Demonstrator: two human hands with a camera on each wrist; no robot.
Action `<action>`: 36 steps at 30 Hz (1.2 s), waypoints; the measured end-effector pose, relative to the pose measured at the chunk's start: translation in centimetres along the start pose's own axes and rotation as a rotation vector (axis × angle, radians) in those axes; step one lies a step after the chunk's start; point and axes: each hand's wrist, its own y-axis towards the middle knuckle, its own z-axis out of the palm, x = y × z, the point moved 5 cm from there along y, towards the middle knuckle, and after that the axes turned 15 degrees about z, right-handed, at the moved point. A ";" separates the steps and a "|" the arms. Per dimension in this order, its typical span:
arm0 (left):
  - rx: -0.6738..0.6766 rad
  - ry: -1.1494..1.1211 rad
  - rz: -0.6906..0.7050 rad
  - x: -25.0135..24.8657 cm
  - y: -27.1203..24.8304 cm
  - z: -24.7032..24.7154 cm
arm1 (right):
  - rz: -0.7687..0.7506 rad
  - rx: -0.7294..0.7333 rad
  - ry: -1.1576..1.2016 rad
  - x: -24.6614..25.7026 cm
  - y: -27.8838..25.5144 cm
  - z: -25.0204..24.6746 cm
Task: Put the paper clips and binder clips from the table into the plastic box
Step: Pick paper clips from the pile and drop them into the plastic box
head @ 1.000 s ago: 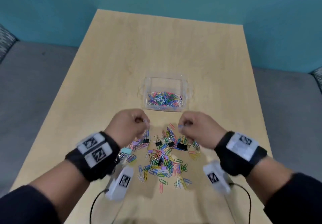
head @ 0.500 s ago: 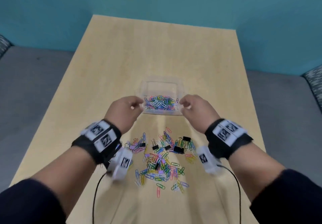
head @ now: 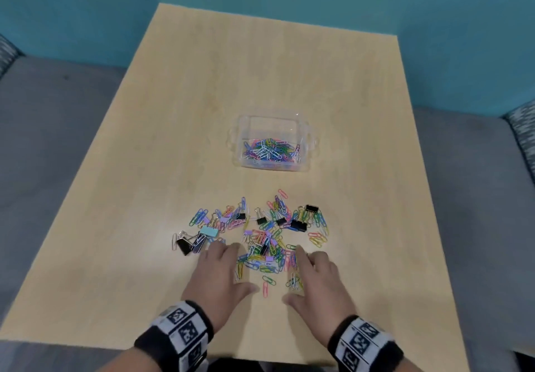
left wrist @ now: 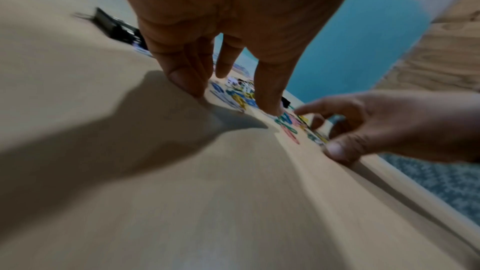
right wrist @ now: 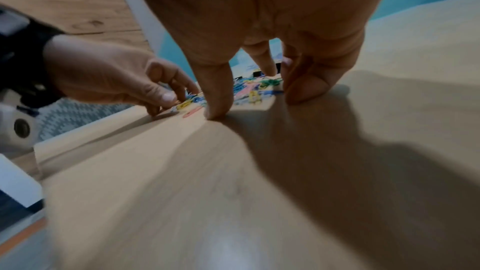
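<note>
Both hands have been drawn back from the plastic box to the tabletop's near edge. Left hand and right hand are spread, empty, flanking the paper clips and binder clips; another scoop seems intended.

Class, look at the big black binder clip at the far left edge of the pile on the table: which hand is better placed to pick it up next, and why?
The left hand. Its fingers rest beside the black binder clip, while the right hand sits across the pile of paper clips and would have to cross over both.
</note>
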 end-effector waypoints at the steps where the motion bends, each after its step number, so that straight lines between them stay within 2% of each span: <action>1: 0.018 0.038 0.007 -0.5 0.4 0.4 | -0.010 -0.019 0.000 0.7 0.4 -0.1; 4: 0.024 0.108 0.017 -1.5 1.7 1.1 | -0.008 -0.044 0.010 2.3 1.9 -0.2; 8: -0.042 0.040 -0.014 -1.1 3.1 1.1 | -0.031 -0.086 0.017 3.4 3.2 -0.4; 13: -0.037 0.085 0.030 -0.6 3.8 0.7 | -0.069 -0.120 0.008 3.2 4.2 -0.5; 17: 0.006 0.139 0.036 -0.3 3.7 0.6 | -0.051 -0.069 -0.041 3.1 4.3 -0.9; 26: 0.001 0.117 0.022 0.0 2.6 -0.6 | 0.052 0.024 0.065 2.1 4.3 -1.7; 36: 0.091 -0.030 -0.032 0.3 2.7 -2.6 | 0.106 0.223 0.234 1.2 4.8 -3.9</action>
